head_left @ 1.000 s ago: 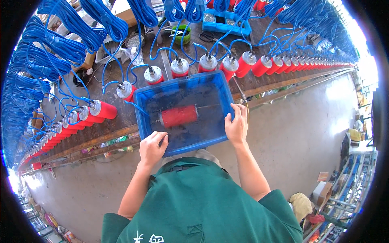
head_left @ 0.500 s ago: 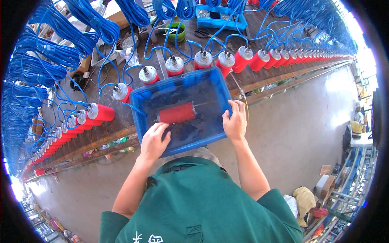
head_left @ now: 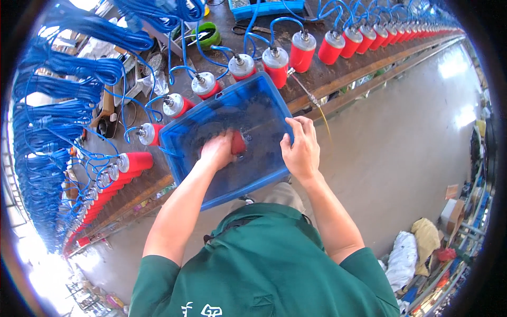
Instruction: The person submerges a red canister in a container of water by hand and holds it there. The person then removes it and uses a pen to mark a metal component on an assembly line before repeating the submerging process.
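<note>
A blue plastic tub (head_left: 225, 196) with dark liquid, seemingly water, sits at the bench edge in front of me. In it, my left hand (head_left: 217, 150) is closed round a red cylinder (head_left: 238, 142) with a metal end cap. My palm and fingers cover most of the cylinder, and its far end is hidden. The tub's right rim is held by my right hand (head_left: 301, 148), thumb on the inner side and fingers curled at the edge. A thin blue cable (head_left: 171, 153) hangs over the tub's left side.
Red cylinders with grey caps (head_left: 302, 51) line the bench edge on both sides, close round the tub. Bundled blue cables (head_left: 79, 71) hang at the left. A thin metal rod with a yellow hose (head_left: 315, 100) sticks out beyond the tub. A green bowl (head_left: 207, 36) stands behind.
My left hand has reached farther into the tub and closed over the red cylinder. My right hand stays at the rim. The view has shifted and turned a little.
</note>
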Action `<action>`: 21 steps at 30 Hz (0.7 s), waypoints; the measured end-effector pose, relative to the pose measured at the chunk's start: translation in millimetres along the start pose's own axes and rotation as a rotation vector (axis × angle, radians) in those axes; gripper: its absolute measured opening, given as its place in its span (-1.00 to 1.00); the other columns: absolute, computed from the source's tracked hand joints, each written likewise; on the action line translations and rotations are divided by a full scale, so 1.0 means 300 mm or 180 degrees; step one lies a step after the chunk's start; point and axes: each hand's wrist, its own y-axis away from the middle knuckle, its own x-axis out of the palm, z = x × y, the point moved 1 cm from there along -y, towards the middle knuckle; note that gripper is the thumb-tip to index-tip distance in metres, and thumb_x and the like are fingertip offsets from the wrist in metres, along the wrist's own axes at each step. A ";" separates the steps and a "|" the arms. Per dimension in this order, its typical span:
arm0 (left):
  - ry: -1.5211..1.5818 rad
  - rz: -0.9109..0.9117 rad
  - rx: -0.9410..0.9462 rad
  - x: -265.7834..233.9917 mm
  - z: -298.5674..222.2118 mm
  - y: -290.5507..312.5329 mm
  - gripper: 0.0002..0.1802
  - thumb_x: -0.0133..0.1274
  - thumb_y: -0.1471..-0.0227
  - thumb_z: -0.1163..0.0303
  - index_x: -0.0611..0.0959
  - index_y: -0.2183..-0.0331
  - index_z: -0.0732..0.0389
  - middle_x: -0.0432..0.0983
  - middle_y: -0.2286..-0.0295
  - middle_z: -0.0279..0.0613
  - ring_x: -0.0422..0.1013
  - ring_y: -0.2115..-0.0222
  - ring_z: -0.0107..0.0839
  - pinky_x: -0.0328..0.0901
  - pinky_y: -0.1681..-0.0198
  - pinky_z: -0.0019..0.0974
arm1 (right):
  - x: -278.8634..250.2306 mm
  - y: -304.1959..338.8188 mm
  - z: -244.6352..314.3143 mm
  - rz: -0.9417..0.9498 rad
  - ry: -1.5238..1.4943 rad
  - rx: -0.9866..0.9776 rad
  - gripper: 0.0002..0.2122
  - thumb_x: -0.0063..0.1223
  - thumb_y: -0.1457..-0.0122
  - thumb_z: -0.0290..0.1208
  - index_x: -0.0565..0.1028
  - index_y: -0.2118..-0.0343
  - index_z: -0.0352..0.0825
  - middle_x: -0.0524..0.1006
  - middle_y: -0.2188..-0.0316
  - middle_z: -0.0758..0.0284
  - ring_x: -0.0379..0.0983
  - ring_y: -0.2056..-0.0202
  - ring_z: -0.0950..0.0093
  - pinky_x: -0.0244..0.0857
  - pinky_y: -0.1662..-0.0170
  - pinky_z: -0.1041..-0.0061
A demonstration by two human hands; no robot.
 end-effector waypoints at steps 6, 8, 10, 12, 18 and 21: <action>0.0071 -0.0006 0.0049 0.012 0.017 -0.012 -0.04 0.52 0.26 0.28 0.43 -0.18 0.24 0.50 -0.10 0.19 0.48 -0.07 0.20 0.39 -0.14 0.07 | -0.004 -0.004 -0.016 -0.0053 -0.0117 -0.0121 -0.62 0.19 -0.13 -0.54 0.53 -0.05 -0.34 0.45 0.00 0.16 0.44 -0.02 0.13 0.40 -0.12 0.25; 0.0243 -0.0132 0.0115 0.026 0.036 -0.011 -0.07 0.51 0.29 0.30 0.47 -0.15 0.25 0.51 -0.09 0.18 0.48 -0.05 0.20 0.40 -0.12 0.08 | 0.000 -0.002 -0.023 -0.0070 -0.0166 -0.0124 -0.61 0.19 -0.12 -0.54 0.54 -0.06 -0.34 0.46 0.00 0.15 0.44 -0.02 0.13 0.41 -0.11 0.24; 0.0331 -0.0027 0.0070 0.012 0.020 -0.010 -0.08 0.50 0.29 0.30 0.49 -0.14 0.24 0.52 -0.07 0.17 0.48 -0.04 0.20 0.41 -0.10 0.07 | -0.007 -0.002 -0.023 -0.0056 -0.0151 -0.0145 -0.61 0.20 -0.12 -0.54 0.54 -0.06 -0.34 0.46 -0.01 0.15 0.44 -0.02 0.12 0.42 -0.11 0.23; 0.0319 -0.0156 0.0178 0.007 0.013 -0.001 -0.10 0.49 0.29 0.30 0.50 -0.14 0.22 0.54 -0.04 0.16 0.48 -0.05 0.20 0.41 -0.10 0.05 | -0.010 -0.004 -0.028 -0.0064 -0.0162 -0.0099 -0.61 0.20 -0.11 -0.54 0.55 -0.06 -0.34 0.46 0.00 0.14 0.45 -0.01 0.12 0.42 -0.11 0.23; 0.0305 0.0031 0.0254 -0.015 0.016 0.015 -0.13 0.49 0.30 0.30 0.51 -0.10 0.22 0.56 0.03 0.14 0.48 -0.03 0.19 0.40 -0.10 0.04 | -0.008 -0.001 -0.027 -0.0148 -0.0193 -0.0122 -0.61 0.24 -0.08 -0.55 0.55 -0.03 -0.34 0.47 0.01 0.16 0.47 0.04 0.14 0.45 -0.06 0.24; 0.0419 0.0112 0.0248 -0.019 0.017 0.016 -0.10 0.50 0.32 0.31 0.51 -0.11 0.24 0.56 0.04 0.13 0.48 -0.02 0.18 0.40 -0.11 0.02 | -0.011 -0.003 -0.033 -0.0173 -0.0170 -0.0131 -0.62 0.24 -0.09 -0.55 0.55 -0.03 -0.33 0.47 0.02 0.16 0.47 0.04 0.15 0.45 -0.05 0.24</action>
